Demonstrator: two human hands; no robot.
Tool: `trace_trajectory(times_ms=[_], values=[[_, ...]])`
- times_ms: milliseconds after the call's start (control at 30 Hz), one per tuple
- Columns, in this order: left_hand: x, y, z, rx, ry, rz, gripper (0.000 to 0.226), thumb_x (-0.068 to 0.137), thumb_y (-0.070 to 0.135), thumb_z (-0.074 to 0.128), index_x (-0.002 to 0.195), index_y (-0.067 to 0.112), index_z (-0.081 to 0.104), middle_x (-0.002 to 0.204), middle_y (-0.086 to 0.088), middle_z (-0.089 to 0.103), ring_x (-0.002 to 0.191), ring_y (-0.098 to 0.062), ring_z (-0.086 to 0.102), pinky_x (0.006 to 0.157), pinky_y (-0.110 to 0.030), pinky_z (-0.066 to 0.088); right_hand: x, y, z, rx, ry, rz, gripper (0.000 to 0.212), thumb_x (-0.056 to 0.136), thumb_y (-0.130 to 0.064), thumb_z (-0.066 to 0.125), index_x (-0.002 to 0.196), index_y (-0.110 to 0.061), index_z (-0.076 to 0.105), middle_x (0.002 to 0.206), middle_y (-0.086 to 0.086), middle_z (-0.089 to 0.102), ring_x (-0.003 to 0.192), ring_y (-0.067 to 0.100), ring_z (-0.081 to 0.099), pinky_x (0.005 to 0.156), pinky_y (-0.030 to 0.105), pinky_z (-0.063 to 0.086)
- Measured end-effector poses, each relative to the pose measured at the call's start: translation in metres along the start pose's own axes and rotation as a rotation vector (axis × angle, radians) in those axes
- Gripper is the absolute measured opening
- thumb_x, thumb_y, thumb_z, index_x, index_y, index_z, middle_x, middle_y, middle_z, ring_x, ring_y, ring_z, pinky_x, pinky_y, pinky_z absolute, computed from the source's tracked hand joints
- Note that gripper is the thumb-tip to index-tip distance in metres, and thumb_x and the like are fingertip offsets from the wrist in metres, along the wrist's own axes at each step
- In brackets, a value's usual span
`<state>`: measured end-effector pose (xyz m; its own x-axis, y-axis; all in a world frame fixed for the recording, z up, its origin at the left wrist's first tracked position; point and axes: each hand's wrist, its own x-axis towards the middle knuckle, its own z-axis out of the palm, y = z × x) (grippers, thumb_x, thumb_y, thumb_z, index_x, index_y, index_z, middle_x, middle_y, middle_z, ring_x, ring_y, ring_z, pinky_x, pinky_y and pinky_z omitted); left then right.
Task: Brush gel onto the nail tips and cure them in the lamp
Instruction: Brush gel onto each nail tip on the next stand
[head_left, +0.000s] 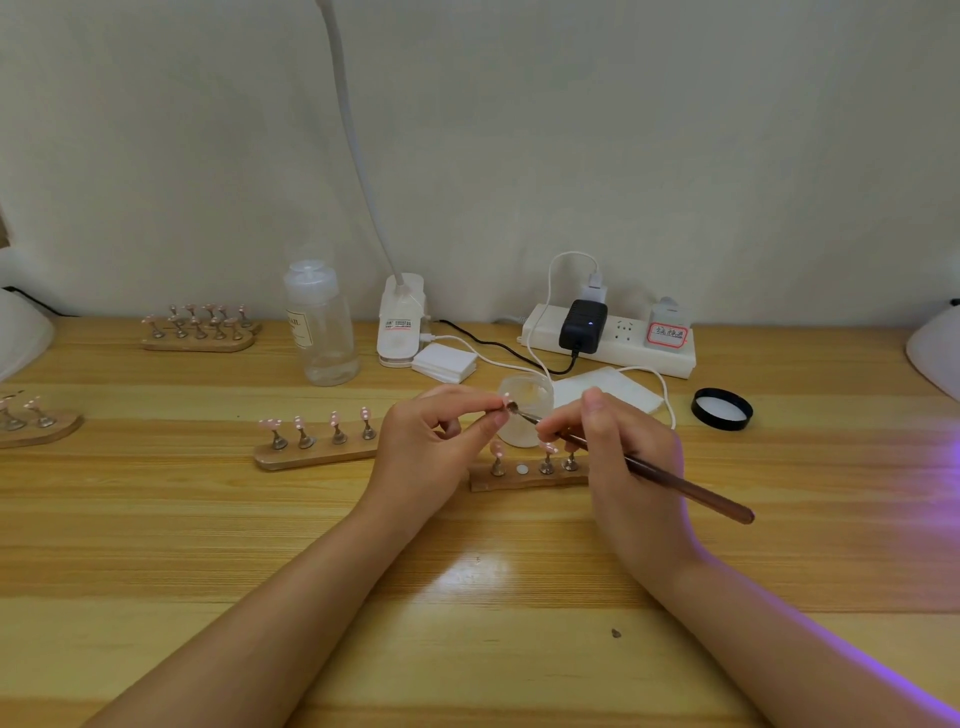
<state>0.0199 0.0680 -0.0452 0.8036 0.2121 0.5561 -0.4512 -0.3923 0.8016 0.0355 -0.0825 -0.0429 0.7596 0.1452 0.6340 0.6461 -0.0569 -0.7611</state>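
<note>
- Leftmost, a wooden stand (316, 451) on the counter (208, 545) carries four pink nail tips on metal pegs.
- Next, the left hand (423, 447) hovers mid-counter, fingers (470, 401) pinching one small pink nail tip (508, 399).
- Just behind sits a frosted gel jar (524, 410).
- Rightward, the right hand (623, 457) pinches a brown brush (675, 480), bristles touching that tip.

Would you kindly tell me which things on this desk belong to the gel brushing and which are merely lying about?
In use: nail tip pinched by left hand; brush in right hand; gel jar; wooden stand.
Idle: clear bottle; power strip; black lid.
</note>
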Motion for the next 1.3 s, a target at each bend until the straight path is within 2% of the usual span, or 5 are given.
trace_trajectory(times_ms=[200, 333, 500, 933, 1300], values=[[-0.0005, 0.0032, 0.0001, 0.001, 0.012, -0.013, 0.027, 0.074, 0.006, 0.071, 0.079, 0.032, 0.069, 0.078, 0.022, 0.065, 0.049, -0.004, 0.037, 0.053, -0.007, 0.035, -0.0029, -0.0007, -0.0021, 0.053, 0.045, -0.004, 0.048, 0.089, -0.036, 0.033, 0.064, -0.013, 0.066, 0.063, 0.003, 0.065, 0.064, 0.009, 0.061, 0.062, 0.018, 0.046], [-0.0010, 0.0042, -0.0017, 0.021, 0.021, -0.014, 0.024, 0.074, 0.009, 0.071, 0.078, 0.032, 0.069, 0.079, 0.016, 0.063, 0.059, -0.023, 0.046, 0.056, -0.008, 0.039, -0.0016, -0.0006, -0.0023, 0.053, 0.076, -0.009, 0.045, 0.089, -0.035, 0.032, 0.067, -0.014, 0.066, 0.066, 0.000, 0.065, 0.068, 0.008, 0.062, 0.064, 0.018, 0.047], [-0.0014, 0.0051, -0.0016, 0.015, 0.005, -0.020, 0.022, 0.076, 0.011, 0.071, 0.078, 0.032, 0.069, 0.070, 0.025, 0.064, 0.052, -0.003, 0.038, 0.051, -0.006, 0.034, -0.0016, -0.0003, -0.0019, 0.005, 0.058, -0.028, 0.041, 0.090, -0.033, 0.032, 0.073, -0.018, 0.065, 0.071, -0.003, 0.065, 0.074, 0.007, 0.061, 0.067, 0.020, 0.047], [-0.0006, 0.0005, -0.0013, 0.050, 0.032, 0.011, 0.027, 0.073, 0.007, 0.073, 0.076, 0.033, 0.068, 0.073, 0.020, 0.064, 0.050, -0.002, 0.040, 0.057, -0.004, 0.035, -0.0031, -0.0027, 0.0005, -0.032, -0.004, -0.043, 0.042, 0.090, -0.036, 0.033, 0.068, -0.019, 0.065, 0.067, 0.000, 0.064, 0.070, 0.010, 0.061, 0.067, 0.034, 0.049], [0.0001, 0.0007, -0.0007, 0.043, 0.033, -0.002, 0.022, 0.074, 0.011, 0.073, 0.076, 0.033, 0.070, 0.074, 0.026, 0.062, 0.053, -0.010, 0.040, 0.056, -0.006, 0.036, -0.0010, -0.0017, 0.0010, -0.029, -0.012, 0.037, 0.040, 0.088, -0.042, 0.032, 0.073, -0.024, 0.064, 0.073, -0.006, 0.064, 0.078, 0.004, 0.060, 0.070, 0.017, 0.046]])
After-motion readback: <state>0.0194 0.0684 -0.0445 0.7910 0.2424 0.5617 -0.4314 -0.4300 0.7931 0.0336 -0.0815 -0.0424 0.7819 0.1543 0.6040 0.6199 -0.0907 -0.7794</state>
